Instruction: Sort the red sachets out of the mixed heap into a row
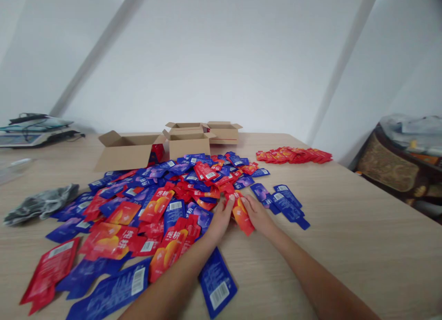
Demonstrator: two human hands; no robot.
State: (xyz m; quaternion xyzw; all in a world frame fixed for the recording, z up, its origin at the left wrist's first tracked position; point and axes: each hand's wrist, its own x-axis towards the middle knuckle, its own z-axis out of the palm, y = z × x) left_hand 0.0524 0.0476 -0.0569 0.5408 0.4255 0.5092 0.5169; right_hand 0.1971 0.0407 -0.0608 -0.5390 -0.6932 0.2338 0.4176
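Observation:
Between my two hands is a red and orange packet (pixel 241 212), tilted with its printed front up. My left hand (pixel 221 218) grips its left edge, and the fingers of my right hand (pixel 257 214) close on its right edge. Whether more than one packet is in my grip, I cannot tell. Left of my hands spreads a large mixed heap of red packets (pixel 158 205) and blue packets (pixel 174 212). One blue packet (pixel 217 283) lies below my left wrist. Just past my right hand several blue packets (pixel 288 205) overlap on the table.
A row of overlapping red packets (pixel 293 155) lies at the back right. Open cardboard boxes (pixel 126 155) stand behind the heap. On the left are a grey cloth bundle (pixel 43 202) and stacked papers (pixel 36 129). A patterned chair (pixel 390 163) stands beyond the table's right edge.

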